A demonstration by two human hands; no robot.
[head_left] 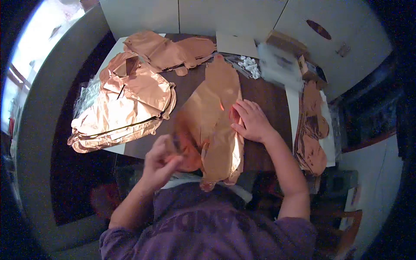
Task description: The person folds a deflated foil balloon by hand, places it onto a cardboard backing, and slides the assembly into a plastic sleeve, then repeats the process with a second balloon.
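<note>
A large copper-coloured foil piece (216, 99), flat and shiny, lies on the dark brown table in front of me, its lower end reaching the near edge. My right hand (252, 121) rests on its right edge, fingers apart and pointing left. At its lower left is my left hand (162, 162), blurred by motion, with thumb and fingers curled near the foil's edge. Whether it holds anything is too blurred to tell. The foil's lower left part (188, 151) is also smeared.
A stack of foil pieces (125, 104) lies at the left and more foil (160, 52) at the back. White bits (249, 67), a clear plastic bag (279, 65) and a cardboard box (286, 42) are at the back right. Further foil pieces (312, 130) lie at the right.
</note>
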